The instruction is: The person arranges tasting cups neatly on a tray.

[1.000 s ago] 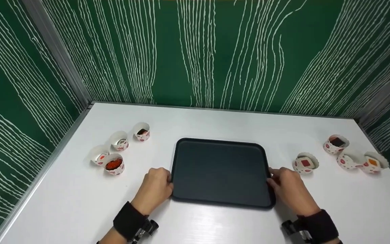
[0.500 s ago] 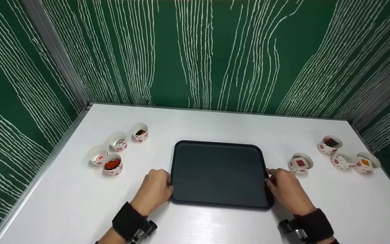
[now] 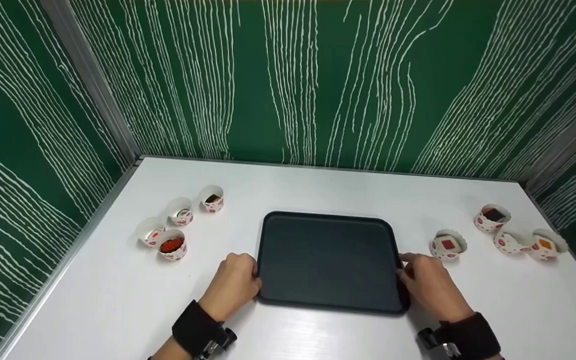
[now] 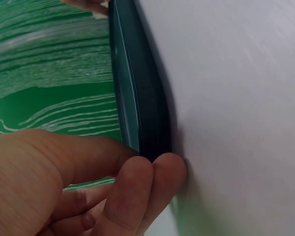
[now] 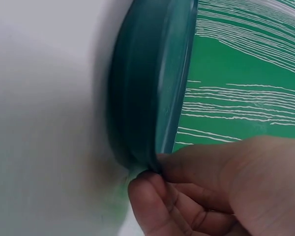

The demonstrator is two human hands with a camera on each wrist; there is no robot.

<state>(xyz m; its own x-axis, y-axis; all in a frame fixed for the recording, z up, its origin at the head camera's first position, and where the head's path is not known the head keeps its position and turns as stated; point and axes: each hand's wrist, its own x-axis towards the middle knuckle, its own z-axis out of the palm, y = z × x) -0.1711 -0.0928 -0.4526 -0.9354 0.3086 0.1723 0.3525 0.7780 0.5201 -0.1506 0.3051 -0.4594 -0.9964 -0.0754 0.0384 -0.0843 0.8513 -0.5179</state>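
i find the tray [image 3: 330, 262] at the middle of the worktop [image 3: 293, 332], dark, rectangular and rimmed, between my two arms; whether its underside is in full contact with the surface i cannot tell. my left grip [image 3: 233, 282] pinches the tray's left rim toward the near corner: the thumb is at the top of the rim, two fingertips at its outer side. my right grip [image 3: 430, 285] pinches the right rim, also toward the near corner, thumb against curled fingers. a black left wristband [image 3: 195, 327] and a black right wristband [image 3: 473, 335] are worn.

left of the tray, four spotted paper cups: the red-filled cup [image 3: 174, 255] just beside the cup with the orange-red bit [image 3: 148, 226], then the cup with the pale piece [image 3: 177, 204], and farthest back the cup with the dark piece [image 3: 214, 206]. right of the tray, four more: the red-square cup [image 3: 444, 254] nearest my right grip, the dark-square cup [image 3: 487, 224] farther back, and the white cup [image 3: 507, 244] beside the orange-square cup [image 3: 543, 255]. behind stands a green wall [image 3: 253, 90] with wavy white lines.
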